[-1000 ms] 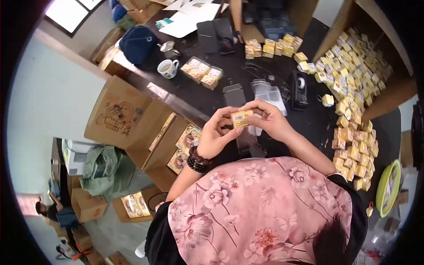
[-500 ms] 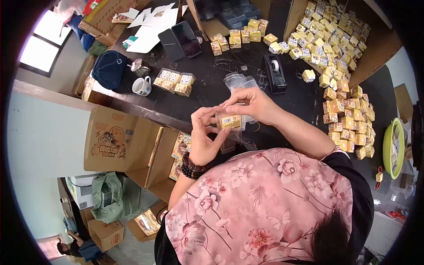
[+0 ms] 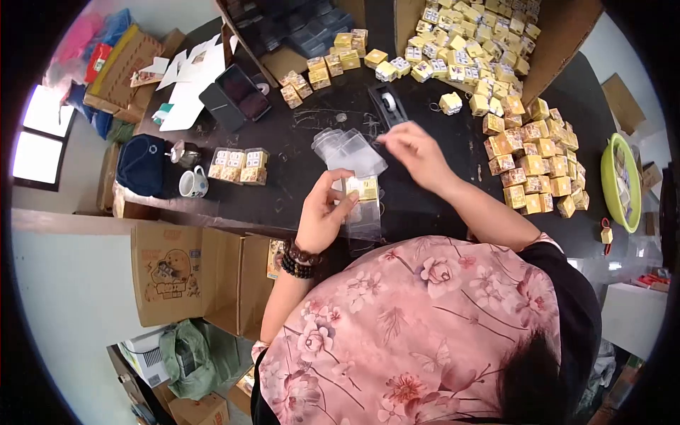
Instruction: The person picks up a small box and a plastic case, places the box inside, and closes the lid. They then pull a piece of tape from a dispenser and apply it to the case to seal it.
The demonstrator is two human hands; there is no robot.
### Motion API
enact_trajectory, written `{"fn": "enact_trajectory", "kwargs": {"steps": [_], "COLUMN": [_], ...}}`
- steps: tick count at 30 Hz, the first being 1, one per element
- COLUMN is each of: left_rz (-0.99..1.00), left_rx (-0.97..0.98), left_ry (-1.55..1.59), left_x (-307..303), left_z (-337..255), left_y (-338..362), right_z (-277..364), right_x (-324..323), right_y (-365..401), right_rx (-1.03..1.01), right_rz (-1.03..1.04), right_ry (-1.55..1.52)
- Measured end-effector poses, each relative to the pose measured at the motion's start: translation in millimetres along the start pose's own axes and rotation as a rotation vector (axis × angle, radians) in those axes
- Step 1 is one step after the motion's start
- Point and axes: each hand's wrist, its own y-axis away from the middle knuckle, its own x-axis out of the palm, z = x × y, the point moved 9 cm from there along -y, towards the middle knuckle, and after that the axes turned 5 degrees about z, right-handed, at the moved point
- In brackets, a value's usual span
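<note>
My left hand (image 3: 322, 216) is closed on a small yellow box (image 3: 367, 188) in a clear plastic case, pinching it between thumb and fingers. Flat clear plastic cases (image 3: 354, 152) lie on the table just beyond it, and another clear piece (image 3: 363, 221) shows below the yellow box. My right hand (image 3: 418, 156) is off the box, above the table to the right. Its fingers are bent and smeared by motion, with the fingertips close to the near end of a black tape dispenser (image 3: 389, 106).
Yellow cubes (image 3: 535, 159) stand in rows at the right, and many more (image 3: 474, 42) spill from a carton. Packed cubes (image 3: 239, 165), a mug (image 3: 193, 183) and a phone (image 3: 242, 93) are at the left. A green basin (image 3: 620, 180) sits at the far right.
My right hand has let go of the boxed item and moved right, toward the tape dispenser. My left hand keeps hold of it. The whole view has shifted and turned a little.
</note>
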Motion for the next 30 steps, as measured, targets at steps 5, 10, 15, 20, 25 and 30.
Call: {"fn": "enact_trajectory", "kwargs": {"steps": [5, 10, 15, 20, 25, 30], "left_rz": [0.292, 0.423, 0.479, 0.307, 0.053, 0.064], "left_rx": [-0.094, -0.367, -0.284, -0.125, 0.301, 0.482], "left_ry": [-0.219, -0.239, -0.296, -0.211, -0.62, -0.953], "left_x": [43, 66, 66, 57, 57, 73], "left_z": [30, 59, 53, 30, -63, -95], "left_y": [-91, -124, -129, -114, -64, -35], "right_z": [-112, -129, -157, -149, -43, -29], "right_x": [-37, -16, -11, -15, -19, 1], "right_y": [-19, -4, 25, 32, 36, 47], "right_rx": [0.587, 0.764, 0.639, 0.589, 0.517, 0.668], "right_rz": [-0.04, -0.093, -0.03, -0.05, 0.052, 0.134], "right_ry": [-0.047, -0.854, -0.592, -0.55, -0.745, -0.782]}}
